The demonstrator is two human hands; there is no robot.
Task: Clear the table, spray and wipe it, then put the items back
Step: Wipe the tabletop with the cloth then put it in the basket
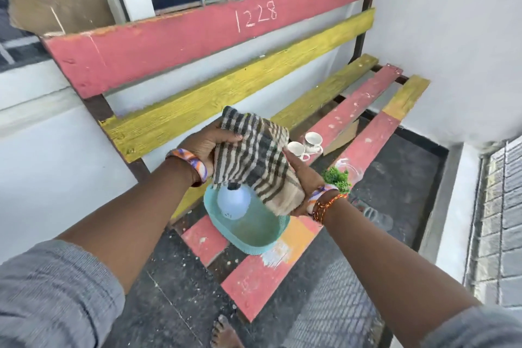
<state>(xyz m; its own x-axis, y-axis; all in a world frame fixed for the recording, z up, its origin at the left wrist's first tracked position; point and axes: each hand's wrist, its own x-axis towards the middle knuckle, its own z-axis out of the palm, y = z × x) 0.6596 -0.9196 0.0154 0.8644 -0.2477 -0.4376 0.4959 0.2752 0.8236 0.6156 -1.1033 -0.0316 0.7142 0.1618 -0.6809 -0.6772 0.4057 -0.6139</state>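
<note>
A striped beige and black cloth point(254, 155) is held up over the bench between both hands. My left hand point(207, 144) grips its upper left edge with the thumb on top. Under the cloth's lower right side my right hand point(303, 175) supports and grips it. Just beneath stands a turquoise basket point(254, 237) on the bench seat, with a pale blue spray bottle point(233, 202) lying in it. Two white cups point(306, 144) stand on a red slat beyond the cloth. A small green plant in a clear glass point(337, 175) sits right of my right wrist.
The bench point(254, 285) has red and yellow slats with gaps between them and a slatted backrest point(197, 37) against the window wall. A brown board point(343, 135) lies under the slats near the cups. A white wall closes the right side. My bare foot point(224, 332) stands on the dark floor.
</note>
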